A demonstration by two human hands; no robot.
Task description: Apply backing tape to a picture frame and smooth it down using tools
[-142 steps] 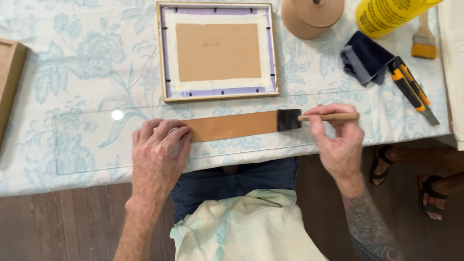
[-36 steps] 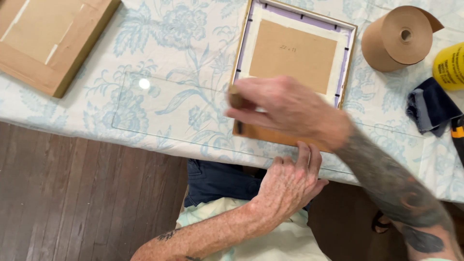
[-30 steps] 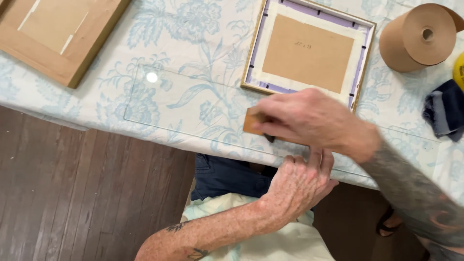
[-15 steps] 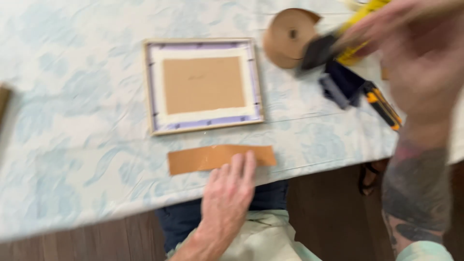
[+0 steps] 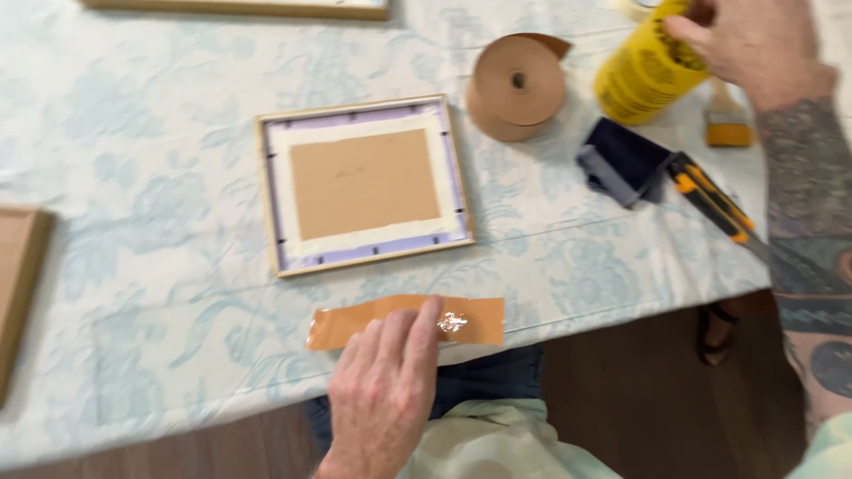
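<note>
A wet, shiny strip of brown paper tape (image 5: 355, 324) lies flat near the table's front edge. My left hand (image 5: 383, 390) rests on it, fingers spread, pinning it down. A picture frame (image 5: 362, 184) lies face down just beyond the strip, with a brown backing board, white mat and purple border showing. My right hand (image 5: 754, 40) is far right at the back, at the top of a yellow container (image 5: 643, 71); whether it grips anything is hidden. A brush (image 5: 728, 124) with a tan handle lies right below that hand.
A roll of brown paper tape (image 5: 517, 89) sits beside the yellow container. A dark blue cloth (image 5: 623, 161) and an orange-and-black utility knife (image 5: 714, 204) lie at the right. Another wooden frame (image 5: 19, 284) sits at the left edge, and one at the back (image 5: 240, 7).
My right hand has carried the brush away from the strip to the back right by the yellow container. My left hand stays on the tape strip. The view has swung right.
</note>
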